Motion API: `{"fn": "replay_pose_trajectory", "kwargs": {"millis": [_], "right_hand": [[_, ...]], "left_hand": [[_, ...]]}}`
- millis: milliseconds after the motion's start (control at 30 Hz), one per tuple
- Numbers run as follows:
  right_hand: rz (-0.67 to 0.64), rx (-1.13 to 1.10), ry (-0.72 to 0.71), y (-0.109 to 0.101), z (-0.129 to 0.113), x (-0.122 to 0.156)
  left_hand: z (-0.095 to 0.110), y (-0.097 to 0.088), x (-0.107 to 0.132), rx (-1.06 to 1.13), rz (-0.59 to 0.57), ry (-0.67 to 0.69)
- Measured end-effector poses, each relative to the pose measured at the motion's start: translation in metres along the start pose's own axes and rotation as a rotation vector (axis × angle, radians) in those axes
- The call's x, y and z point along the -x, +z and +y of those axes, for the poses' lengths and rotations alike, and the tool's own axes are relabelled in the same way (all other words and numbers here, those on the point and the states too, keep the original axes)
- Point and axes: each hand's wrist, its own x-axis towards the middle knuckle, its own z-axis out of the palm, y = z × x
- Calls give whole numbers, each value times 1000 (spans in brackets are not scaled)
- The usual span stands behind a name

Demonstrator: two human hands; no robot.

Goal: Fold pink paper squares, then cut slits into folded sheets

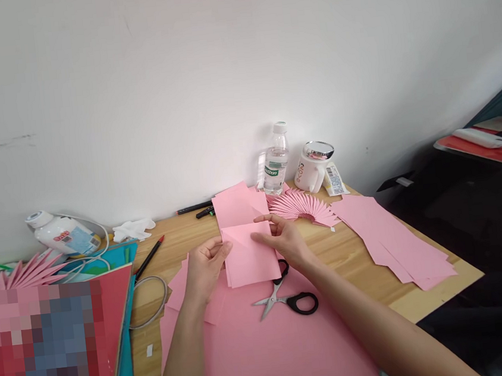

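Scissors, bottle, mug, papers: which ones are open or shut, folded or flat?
Scissors, open, lying on the big pink sheet.
Water bottle, upright, cap on.
Mug, upright, lid on.
Pink paper, creased, held by left hand and right hand.
Paper fan, pleated, spread open.
White bottle, tipped over.

Wooden table (357,256), pink sheets (390,234), scissors (290,301)

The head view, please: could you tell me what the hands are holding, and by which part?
Both hold one folded pink paper sheet: the left hand pinches its left edge, the right hand its upper right edge.
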Motion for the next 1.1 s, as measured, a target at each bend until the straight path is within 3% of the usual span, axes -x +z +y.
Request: {"fn": "replay_pose_trajectory", "kwargs": {"millis": [1100], "right_hand": [[14, 71, -10, 1, -2, 3]], "left_hand": [[-2, 1, -1, -83, -23, -19]]}}
